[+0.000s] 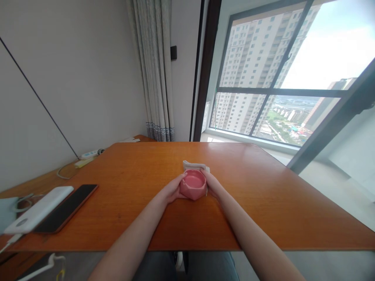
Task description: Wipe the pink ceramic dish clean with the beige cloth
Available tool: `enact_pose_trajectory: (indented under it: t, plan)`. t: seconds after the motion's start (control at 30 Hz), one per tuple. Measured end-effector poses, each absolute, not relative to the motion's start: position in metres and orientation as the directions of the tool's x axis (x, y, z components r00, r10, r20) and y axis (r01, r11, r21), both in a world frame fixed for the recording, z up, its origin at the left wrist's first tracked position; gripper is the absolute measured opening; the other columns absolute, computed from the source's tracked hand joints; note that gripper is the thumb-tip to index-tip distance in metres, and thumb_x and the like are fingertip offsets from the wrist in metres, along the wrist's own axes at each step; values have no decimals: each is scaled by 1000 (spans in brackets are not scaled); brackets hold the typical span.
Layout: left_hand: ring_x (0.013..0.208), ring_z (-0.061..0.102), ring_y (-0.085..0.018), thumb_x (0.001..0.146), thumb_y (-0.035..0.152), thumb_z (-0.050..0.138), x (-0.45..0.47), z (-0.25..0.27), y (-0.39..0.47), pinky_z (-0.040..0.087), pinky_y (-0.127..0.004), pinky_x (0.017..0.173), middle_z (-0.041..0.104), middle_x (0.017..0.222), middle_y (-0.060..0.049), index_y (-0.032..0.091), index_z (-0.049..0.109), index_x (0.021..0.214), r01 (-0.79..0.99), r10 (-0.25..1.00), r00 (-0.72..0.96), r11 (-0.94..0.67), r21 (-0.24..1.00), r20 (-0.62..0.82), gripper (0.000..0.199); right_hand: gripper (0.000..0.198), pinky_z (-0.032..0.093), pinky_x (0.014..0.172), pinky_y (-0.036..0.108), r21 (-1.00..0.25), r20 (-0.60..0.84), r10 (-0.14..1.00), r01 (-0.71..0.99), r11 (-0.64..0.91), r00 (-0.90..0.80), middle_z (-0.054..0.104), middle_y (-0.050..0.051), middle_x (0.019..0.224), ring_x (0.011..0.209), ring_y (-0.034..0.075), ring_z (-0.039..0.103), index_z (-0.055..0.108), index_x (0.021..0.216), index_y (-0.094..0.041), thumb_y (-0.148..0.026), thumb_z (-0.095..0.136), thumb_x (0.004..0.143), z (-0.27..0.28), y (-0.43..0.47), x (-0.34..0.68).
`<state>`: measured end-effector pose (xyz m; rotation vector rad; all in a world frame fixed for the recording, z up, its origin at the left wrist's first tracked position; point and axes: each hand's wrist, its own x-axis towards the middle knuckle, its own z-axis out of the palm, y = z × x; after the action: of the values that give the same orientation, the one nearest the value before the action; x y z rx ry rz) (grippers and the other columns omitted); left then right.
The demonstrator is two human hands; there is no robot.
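Cupping pink bowl [193, 183] between left hand [173, 191], right hand [212, 185].

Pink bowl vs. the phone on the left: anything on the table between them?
Nothing. In the head view, bare wood table runs from the black phone to the left hand gripping the pink bowl.

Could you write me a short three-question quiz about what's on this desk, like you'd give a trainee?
1. True or false: both hands grip the pink bowl.
2. What lies just behind the bowl? A) a white folded cloth B) a book C) a mug
3. Which dark flat thing lies beside the white power bank?

Key
1. True: the left hand and right hand cup its sides.
2. A, the white cloth.
3. The phone, on the wooden table.
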<state>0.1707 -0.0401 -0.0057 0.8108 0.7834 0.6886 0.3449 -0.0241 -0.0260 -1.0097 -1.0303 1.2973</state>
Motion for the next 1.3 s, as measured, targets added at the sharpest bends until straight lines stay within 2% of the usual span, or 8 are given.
enact_pose_trajectory:
  t: [0.1, 0.27, 0.5, 0.67, 0.8, 0.9, 1.07, 1.3]
  plan:
    - [96, 62, -25, 79, 49, 56, 176, -6, -39, 54, -41, 75, 60, 120, -11, 21, 52, 120, -381, 847, 452, 468, 798, -281, 50, 41, 45, 96, 40, -928, -55, 998, -368, -56, -14, 69, 5, 106, 107, 25, 60, 67, 98, -22, -54, 51, 78, -30, -20, 344]
    - [102, 60, -20, 76, 38, 65, 184, -11, -38, 51, -37, 84, 49, 134, -9, 27, 39, 129, -548, 946, 254, 310, 777, -199, 59, 41, 40, 102, 38, -898, 50, 998, -436, 59, 33, 62, 0, 119, 116, 23, 53, 62, 110, -26, -50, 58, 75, -36, -19, 338]
    - [110, 57, -26, 79, 66, 40, 182, -6, -44, 45, -39, 91, 56, 126, -13, 21, 47, 128, -404, 785, 590, 487, 774, -186, 66, 40, 43, 97, 43, -959, 22, 975, -271, 83, 221, 68, 2, 107, 109, 27, 57, 63, 106, -22, -30, 57, 67, -30, -22, 347]
    - [101, 60, -25, 81, 57, 48, 175, -2, -45, 52, -33, 72, 59, 122, -10, 23, 53, 123, -303, 762, 592, 512, 804, -262, 55, 33, 49, 90, 41, -962, -46, 999, -270, -52, -26, 71, 5, 95, 98, 29, 63, 68, 95, -19, -22, 58, 64, -14, -33, 349]
    - [89, 63, -23, 79, 45, 58, 176, -5, -44, 53, -30, 64, 64, 113, -13, 16, 59, 115, -255, 791, 501, 522, 814, -351, 46, 35, 47, 93, 42, -969, -63, 995, -236, -79, -73, 68, 6, 106, 105, 28, 60, 67, 100, -20, -40, 63, 71, -16, -32, 348]
    - [91, 63, -23, 79, 42, 59, 177, -6, -40, 54, -31, 67, 62, 115, -11, 18, 56, 117, -402, 863, 427, 449, 798, -271, 45, 45, 46, 96, 42, -947, -53, 998, -316, -57, -21, 68, 8, 108, 106, 27, 60, 66, 100, -21, -57, 54, 76, -22, -27, 346]
    - [105, 58, -20, 81, 36, 59, 182, -3, -39, 52, -35, 82, 53, 129, -8, 25, 45, 125, -619, 970, 224, 213, 756, -90, 48, 43, 43, 99, 39, -909, 70, 997, -413, 56, -18, 62, 3, 120, 115, 24, 54, 62, 108, -25, -54, 56, 76, -29, -25, 334]
    - [111, 55, -24, 85, 55, 43, 183, -1, -44, 48, -41, 87, 55, 126, -10, 25, 42, 128, -517, 857, 508, 383, 766, -86, 53, 38, 49, 87, 35, -954, -65, 973, -300, 4, 222, 70, 3, 99, 99, 25, 62, 66, 101, -20, -31, 65, 64, -35, -19, 347]
